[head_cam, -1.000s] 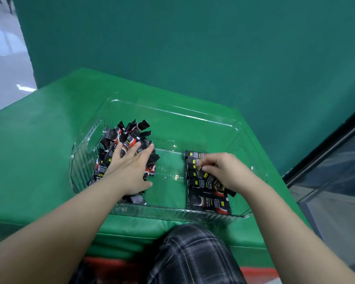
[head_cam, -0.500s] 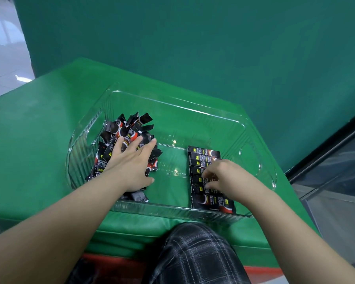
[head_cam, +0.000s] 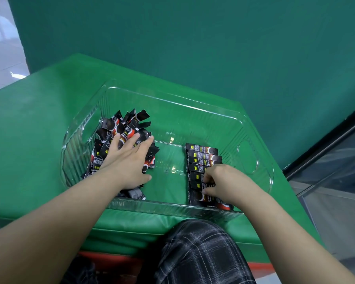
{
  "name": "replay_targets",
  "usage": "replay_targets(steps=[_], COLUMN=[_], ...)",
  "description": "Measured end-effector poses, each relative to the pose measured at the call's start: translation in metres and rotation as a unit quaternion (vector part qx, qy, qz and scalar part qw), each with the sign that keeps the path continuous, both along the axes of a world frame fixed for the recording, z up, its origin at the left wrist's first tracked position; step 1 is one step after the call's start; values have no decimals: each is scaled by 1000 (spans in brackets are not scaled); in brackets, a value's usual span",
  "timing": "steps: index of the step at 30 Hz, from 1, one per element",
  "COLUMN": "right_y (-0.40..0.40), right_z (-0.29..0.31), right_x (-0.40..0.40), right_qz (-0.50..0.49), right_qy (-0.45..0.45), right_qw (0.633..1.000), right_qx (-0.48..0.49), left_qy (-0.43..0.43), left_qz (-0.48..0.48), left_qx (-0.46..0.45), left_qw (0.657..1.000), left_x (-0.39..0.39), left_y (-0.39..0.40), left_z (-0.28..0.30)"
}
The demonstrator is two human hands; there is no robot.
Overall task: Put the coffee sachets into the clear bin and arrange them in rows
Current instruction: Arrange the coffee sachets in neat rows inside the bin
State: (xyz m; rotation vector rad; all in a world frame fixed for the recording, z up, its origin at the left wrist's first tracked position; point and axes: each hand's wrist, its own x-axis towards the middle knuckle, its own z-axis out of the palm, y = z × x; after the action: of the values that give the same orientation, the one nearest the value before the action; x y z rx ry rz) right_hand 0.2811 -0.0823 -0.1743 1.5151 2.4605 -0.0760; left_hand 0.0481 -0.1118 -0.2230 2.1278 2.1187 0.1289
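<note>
A clear plastic bin (head_cam: 193, 107) stands on the green table. At its left end lies a loose pile of black and red coffee sachets (head_cam: 127, 126). My left hand (head_cam: 127, 162) rests flat on this pile with straight, spread fingers. At the right end several sachets lie side by side in a row (head_cam: 203, 155), their long sides across the bin. My right hand (head_cam: 225, 183) is over the near part of the row, with curled fingers and thumb pinching a sachet there. The hand hides the right ends of the near sachets.
The green padded table (head_cam: 39, 130) ends close to the bin's near wall, and my knee in checked trousers (head_cam: 199, 253) sits just below it. A green wall (head_cam: 193, 37) stands behind. To the right the table drops to a dark glass panel (head_cam: 336, 171).
My right hand has drawn toward me along the row, from its far part to the near sachets. My left hand has stayed on the pile.
</note>
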Motion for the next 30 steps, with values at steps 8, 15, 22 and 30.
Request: replay_targets(steps=[8, 15, 22, 30], right_y=[9, 31, 38, 38], right_z=[5, -23, -35, -32], right_x=[-57, -115, -122, -121], right_qz=[-48, -228, -276, -297], right_qy=[177, 354, 431, 469], right_qw=[980, 890, 839, 789], right_qx=[-72, -172, -184, -265], left_qy=[-5, -13, -24, -32], left_qz=[1, -6, -11, -5], left_qx=[0, 13, 22, 24], left_qw=[1000, 1000, 999, 999], left_x=[0, -2, -3, -3], left_y=[0, 1, 1, 1], left_z=[1, -2, -4, -5])
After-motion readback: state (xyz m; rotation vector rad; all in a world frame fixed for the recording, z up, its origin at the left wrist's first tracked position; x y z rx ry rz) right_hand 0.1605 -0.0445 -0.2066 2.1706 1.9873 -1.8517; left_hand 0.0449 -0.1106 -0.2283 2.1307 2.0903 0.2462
